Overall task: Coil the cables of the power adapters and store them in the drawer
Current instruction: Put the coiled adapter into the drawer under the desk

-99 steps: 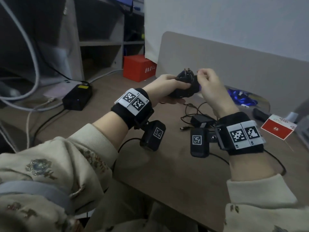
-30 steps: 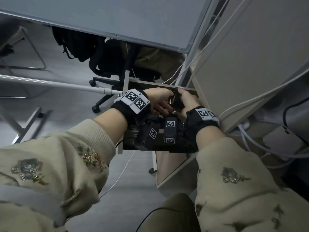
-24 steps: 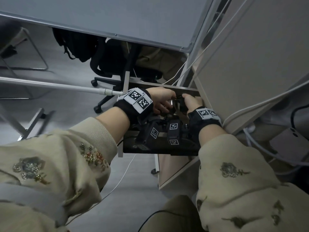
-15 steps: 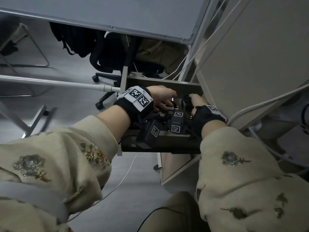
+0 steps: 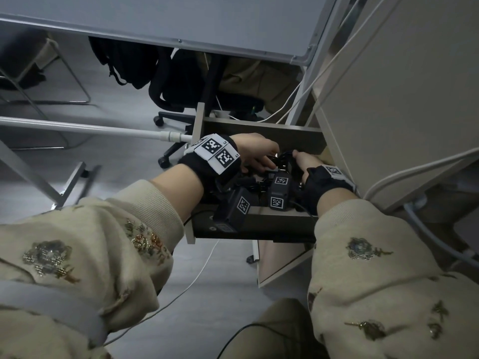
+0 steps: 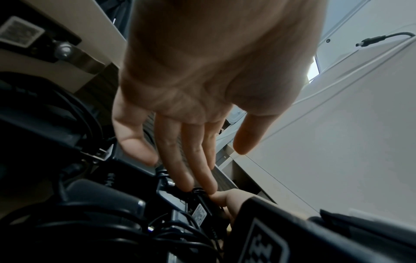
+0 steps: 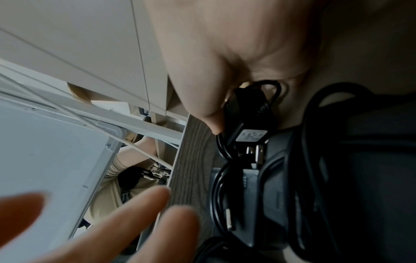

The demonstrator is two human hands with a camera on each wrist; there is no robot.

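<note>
Black cables, beige sleeves, grey-brown wood

The power adapter (image 7: 249, 113) and its cable (image 7: 221, 144) are black, with a small grey label. The drawer (image 5: 261, 130) has a grey-brown wood grain pattern. The sleeves (image 5: 388, 268) are beige with small embroidered flowers in gold, blue-grey and orange. The wrist bands (image 5: 207, 161) are black with white squares that carry black pixel patterns. The floor (image 5: 116, 161) is light grey, and the office chair (image 5: 178, 81) is black.

From my head, the camera looks steeply down into the open drawer (image 5: 261, 130); both wrist cameras sit close inside it, sharing the small black power adapter (image 6: 203, 208) (image 7: 247, 113) between my hands.
</note>
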